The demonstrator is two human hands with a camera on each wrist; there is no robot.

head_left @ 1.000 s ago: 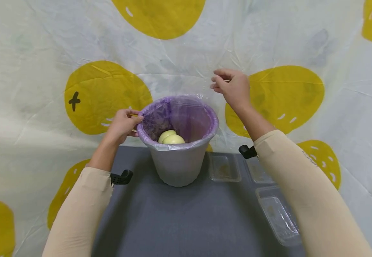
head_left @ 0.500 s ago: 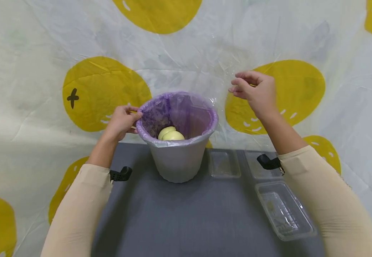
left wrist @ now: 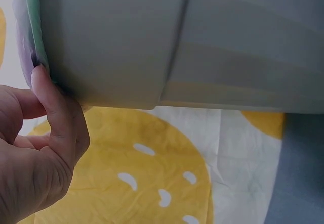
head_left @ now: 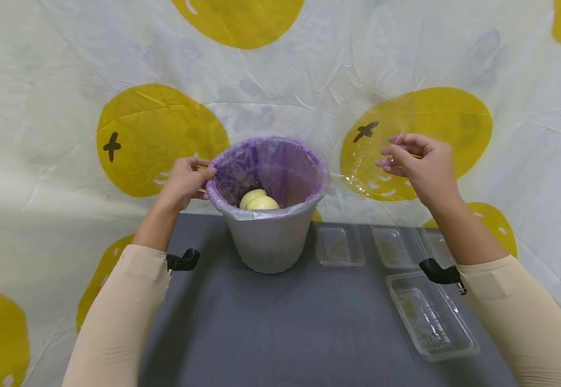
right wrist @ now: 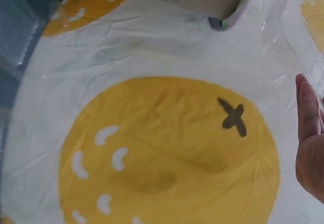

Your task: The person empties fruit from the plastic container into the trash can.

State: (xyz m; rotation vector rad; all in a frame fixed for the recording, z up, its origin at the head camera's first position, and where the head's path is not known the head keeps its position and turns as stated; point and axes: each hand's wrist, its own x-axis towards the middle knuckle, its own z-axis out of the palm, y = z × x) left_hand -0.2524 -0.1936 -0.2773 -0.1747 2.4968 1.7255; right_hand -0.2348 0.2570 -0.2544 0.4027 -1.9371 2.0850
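Observation:
A pale grey bin (head_left: 272, 244) lined with a purple bag (head_left: 287, 166) stands at the back of the table. Two pale yellow-green, smooth round things (head_left: 262, 202) lie inside it. My left hand (head_left: 185, 183) pinches the bin's left rim with the bag edge, thumb and fingers on either side; the left wrist view shows these fingers (left wrist: 55, 113) at the rim. To the right of the bin, my right hand (head_left: 425, 166) holds up a clear plastic container (head_left: 362, 183) by its edge. Only part of that container (right wrist: 304, 42) shows in the right wrist view.
Several clear plastic containers lie on the dark grey table (head_left: 280, 333): one (head_left: 340, 245) right of the bin, another (head_left: 396, 247) beyond it, and a larger-looking one (head_left: 432, 317) nearer me. A white sheet (head_left: 270, 80) with yellow printed shapes hangs behind.
My right hand has moved right, then down, away from the bin with the clear container. My left hand has stayed on the rim, and the bin has not moved on the table.

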